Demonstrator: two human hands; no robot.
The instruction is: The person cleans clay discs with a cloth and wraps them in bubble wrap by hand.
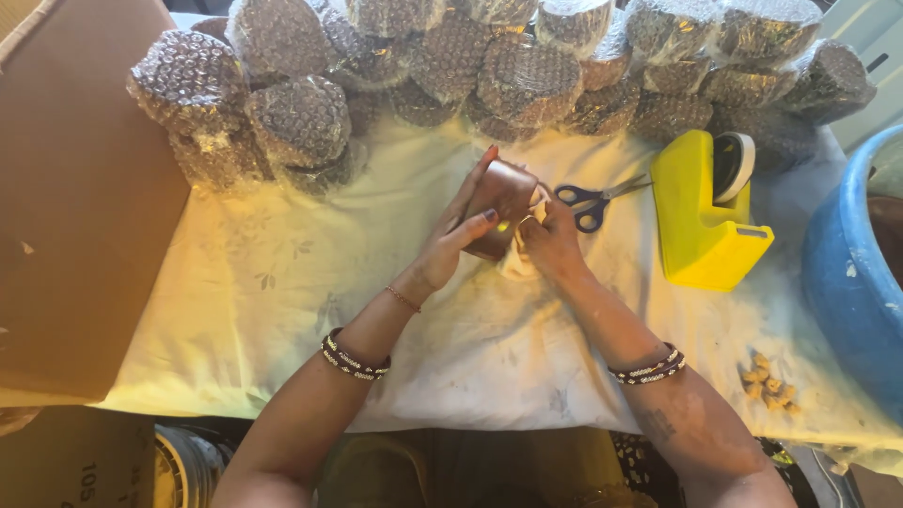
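Both hands grasp a bare copper-coloured cup [501, 207], the left hand [450, 246] on its side and the right hand [550, 243] at its handle end, while bubble-wrapped bundles [527, 80] are already stacked beyond, scissors [591, 200] and yellow tape dispenser [704, 214] just right.

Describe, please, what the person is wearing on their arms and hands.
Both arms are bare, with no sleeves. Each forearm carries a dark beaded bangle with pale beads: left bangle, right bangle. A thin chain bracelet sits at the left wrist. The left fingernails look dark-painted.
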